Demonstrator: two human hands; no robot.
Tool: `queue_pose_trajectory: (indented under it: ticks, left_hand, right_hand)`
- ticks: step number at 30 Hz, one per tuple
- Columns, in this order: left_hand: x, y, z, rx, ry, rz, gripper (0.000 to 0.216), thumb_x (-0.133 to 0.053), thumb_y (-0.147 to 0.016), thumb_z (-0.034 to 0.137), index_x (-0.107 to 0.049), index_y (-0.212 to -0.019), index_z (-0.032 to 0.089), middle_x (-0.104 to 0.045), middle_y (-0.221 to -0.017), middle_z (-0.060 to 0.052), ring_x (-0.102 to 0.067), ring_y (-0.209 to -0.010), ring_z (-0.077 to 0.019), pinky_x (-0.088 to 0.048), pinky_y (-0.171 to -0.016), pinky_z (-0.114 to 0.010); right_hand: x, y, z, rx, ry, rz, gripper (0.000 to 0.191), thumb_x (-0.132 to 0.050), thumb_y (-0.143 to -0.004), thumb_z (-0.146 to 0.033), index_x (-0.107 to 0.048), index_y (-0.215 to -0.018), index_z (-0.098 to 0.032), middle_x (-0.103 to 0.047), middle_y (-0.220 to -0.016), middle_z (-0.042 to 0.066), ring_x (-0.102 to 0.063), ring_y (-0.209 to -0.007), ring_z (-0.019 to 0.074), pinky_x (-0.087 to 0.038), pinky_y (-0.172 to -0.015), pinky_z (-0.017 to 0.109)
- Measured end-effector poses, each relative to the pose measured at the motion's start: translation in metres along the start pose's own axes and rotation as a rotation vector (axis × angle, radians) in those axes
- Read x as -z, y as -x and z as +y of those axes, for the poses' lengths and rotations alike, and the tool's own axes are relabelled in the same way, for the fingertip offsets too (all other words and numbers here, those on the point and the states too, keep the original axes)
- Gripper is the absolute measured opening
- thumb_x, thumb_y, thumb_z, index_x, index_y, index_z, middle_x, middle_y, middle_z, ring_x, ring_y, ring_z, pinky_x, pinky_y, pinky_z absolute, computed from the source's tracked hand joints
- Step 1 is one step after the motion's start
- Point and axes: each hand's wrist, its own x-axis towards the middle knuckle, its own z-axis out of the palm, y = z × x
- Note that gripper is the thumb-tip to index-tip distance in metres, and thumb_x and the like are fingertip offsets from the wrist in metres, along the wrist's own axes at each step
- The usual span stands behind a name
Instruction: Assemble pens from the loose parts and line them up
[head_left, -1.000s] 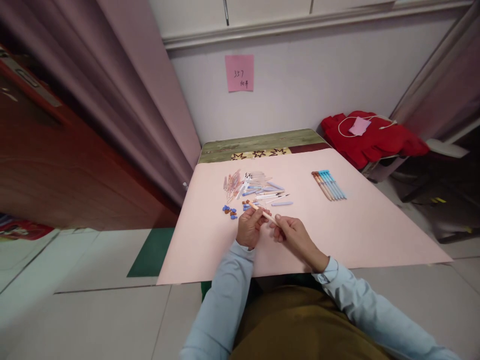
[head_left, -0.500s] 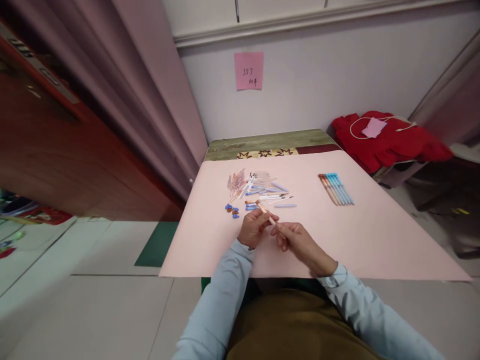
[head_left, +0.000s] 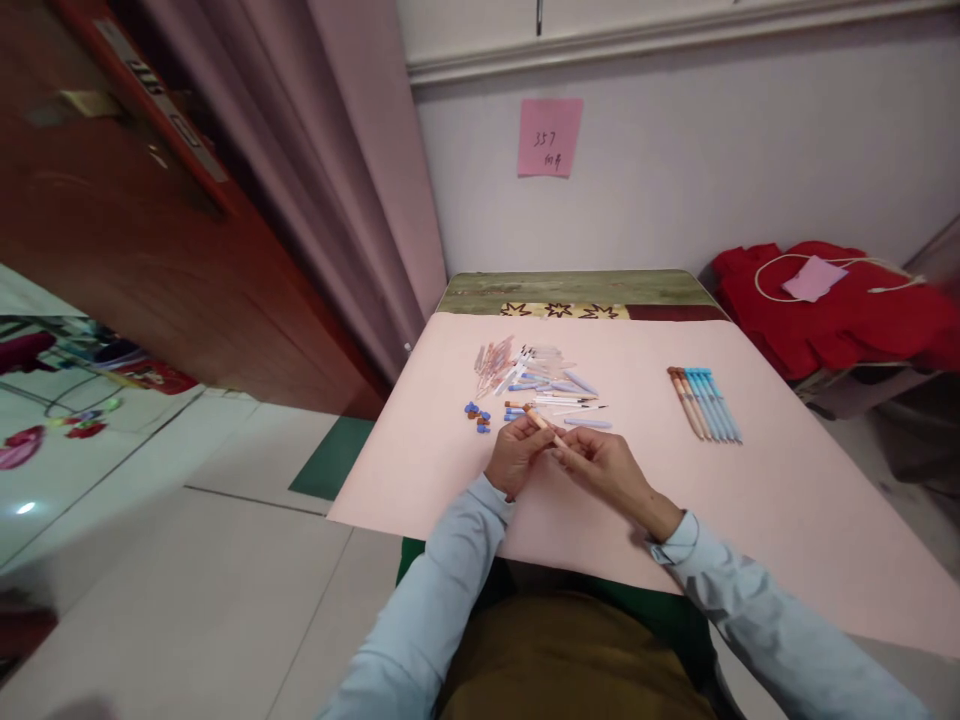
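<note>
Both of my hands hold one orange pen (head_left: 541, 421) just above the pink sheet (head_left: 787, 500). My left hand (head_left: 516, 455) pinches its far part, and my right hand (head_left: 609, 467) grips its near end. Just beyond my fingers lies a loose heap of pen parts (head_left: 536, 380): clear barrels, blue tubes, thin refills. A few small blue and brown caps (head_left: 475, 414) lie to the left of the heap. A neat row of finished pens (head_left: 703, 402), orange and blue, lies to the right.
The pink sheet covers a small table pushed against the wall, with a green patterned strip (head_left: 577, 297) showing at the far edge. Red cloth (head_left: 832, 310) is piled at the right. A curtain (head_left: 337, 180) and wooden door (head_left: 112, 200) stand at the left. A pink note (head_left: 549, 137) is on the wall.
My hands have drawn closer together along the orange pen, the right hand sliding up toward the left. The view has swung to the left.
</note>
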Motion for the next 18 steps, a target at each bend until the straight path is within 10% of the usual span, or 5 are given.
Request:
queue_pose_trajectory:
  ticks: [5, 9, 13, 18]
  left_hand:
    - [-0.009, 0.003, -0.001, -0.102, -0.069, 0.027, 0.035, -0.088, -0.063, 0.029, -0.073, -0.091, 0.014, -0.075, -0.092, -0.007, -0.07, -0.084, -0.0179, -0.053, -0.083, -0.033]
    - [-0.003, 0.011, 0.007, -0.327, -0.348, 0.231, 0.024, -0.082, -0.069, 0.031, -0.072, -0.085, 0.016, -0.072, -0.08, -0.004, -0.065, -0.067, -0.0141, -0.053, -0.063, -0.028]
    - [0.032, 0.016, 0.031, -0.571, -0.606, 0.656, 0.016, -0.073, -0.074, 0.028, -0.07, -0.085, 0.018, -0.068, -0.074, -0.001, -0.063, -0.066, -0.0136, -0.052, -0.062, -0.026]
    - [0.081, 0.013, 0.05, -0.63, -1.071, 0.878, 0.005, -0.067, -0.074, 0.023, -0.07, -0.074, 0.019, -0.063, -0.074, -0.001, -0.055, -0.062, -0.0129, -0.049, -0.064, -0.028]
  right_hand:
    - [0.005, -0.007, 0.017, 0.16, 0.066, 0.128, 0.032, -0.059, -0.091, -0.047, -0.072, -0.097, -0.019, -0.065, -0.067, 0.0, -0.051, -0.055, 0.0121, -0.041, -0.054, 0.023]
    - [0.013, -0.005, 0.018, 0.2, 0.187, 0.282, 0.028, -0.06, -0.091, -0.044, -0.073, -0.094, -0.019, -0.064, -0.064, -0.001, -0.051, -0.053, 0.0112, -0.04, -0.053, 0.022]
    - [0.014, -0.003, 0.017, 0.246, 0.283, 0.296, 0.028, -0.059, -0.092, -0.044, -0.074, -0.094, -0.019, -0.064, -0.062, -0.001, -0.052, -0.052, 0.0108, -0.04, -0.053, 0.022]
    - [0.01, -0.005, 0.02, 0.298, 0.381, 0.294, 0.03, -0.057, -0.093, -0.046, -0.074, -0.097, -0.021, -0.072, -0.074, 0.002, -0.061, -0.059, 0.0124, -0.042, -0.057, 0.022]
